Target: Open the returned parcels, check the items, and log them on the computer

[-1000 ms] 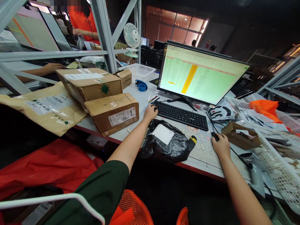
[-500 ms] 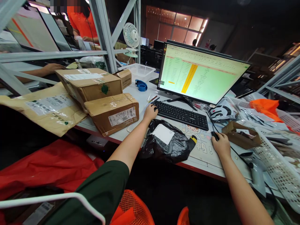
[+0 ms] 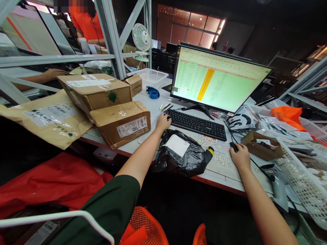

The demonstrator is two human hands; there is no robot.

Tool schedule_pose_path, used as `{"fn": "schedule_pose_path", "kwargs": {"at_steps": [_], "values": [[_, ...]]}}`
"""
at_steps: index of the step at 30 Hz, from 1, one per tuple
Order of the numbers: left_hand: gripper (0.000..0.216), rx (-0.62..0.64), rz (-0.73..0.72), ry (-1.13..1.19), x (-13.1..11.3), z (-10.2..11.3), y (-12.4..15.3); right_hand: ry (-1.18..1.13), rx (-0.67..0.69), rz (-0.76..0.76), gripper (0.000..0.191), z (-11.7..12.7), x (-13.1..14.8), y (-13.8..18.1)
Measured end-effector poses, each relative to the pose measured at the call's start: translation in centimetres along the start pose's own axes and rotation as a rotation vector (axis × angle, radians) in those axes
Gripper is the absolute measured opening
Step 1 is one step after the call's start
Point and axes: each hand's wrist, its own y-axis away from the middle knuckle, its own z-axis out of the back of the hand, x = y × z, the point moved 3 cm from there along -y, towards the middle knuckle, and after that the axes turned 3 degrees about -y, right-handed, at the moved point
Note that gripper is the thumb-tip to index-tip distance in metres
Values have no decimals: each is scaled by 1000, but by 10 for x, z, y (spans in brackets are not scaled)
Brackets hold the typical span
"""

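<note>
My left hand (image 3: 163, 122) rests on the left end of a black keyboard (image 3: 199, 126), its fingers apart over the keys. My right hand (image 3: 240, 157) is closed over a black computer mouse (image 3: 233, 147) on a printed desk mat (image 3: 219, 164). Between my forearms lies a crumpled black plastic bag (image 3: 192, 162) with a white label (image 3: 177, 145) on top. A black and yellow object (image 3: 209, 153) sits at the bag's right side; its kind is unclear. Behind the keyboard a monitor (image 3: 219, 80) displays a spreadsheet with an orange column.
Cardboard boxes (image 3: 120, 124) and a padded envelope (image 3: 51, 117) stand left. A blue tape dispenser (image 3: 153, 93) and white basket (image 3: 153, 77) are behind. To the right are an open small box (image 3: 262, 145), a scanner (image 3: 279, 190) and a perforated basket (image 3: 304, 183). Another person's hand (image 3: 55, 72) is far left.
The view has shifted slightly. A small patch of the spreadsheet at the screen's lower left looks different. Both hands stay in place on keyboard and mouse.
</note>
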Motion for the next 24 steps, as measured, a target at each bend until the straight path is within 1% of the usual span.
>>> {"fn": "schedule_pose_path", "kwargs": {"at_steps": [5,9,11,14,16,20,24], "values": [[35,3,1,-3,1,-1,-1,9,5,8,55,2,2,0],[35,-1,-2,-7,2,-1,-1,-3,-53,35,54,6,5,2],[34,-2,-3,-9,2,-1,-1,0,-34,23,52,5,6,2],[34,-1,-6,-12,2,-1,-2,21,26,-37,52,4,6,2],[33,-1,-8,-15,1,0,-2,34,17,-57,53,4,6,2],[32,-1,-8,-21,0,1,-2,27,-16,-42,53,6,10,1],[34,3,-14,-23,1,1,-4,31,22,-51,56,6,13,1]]}}
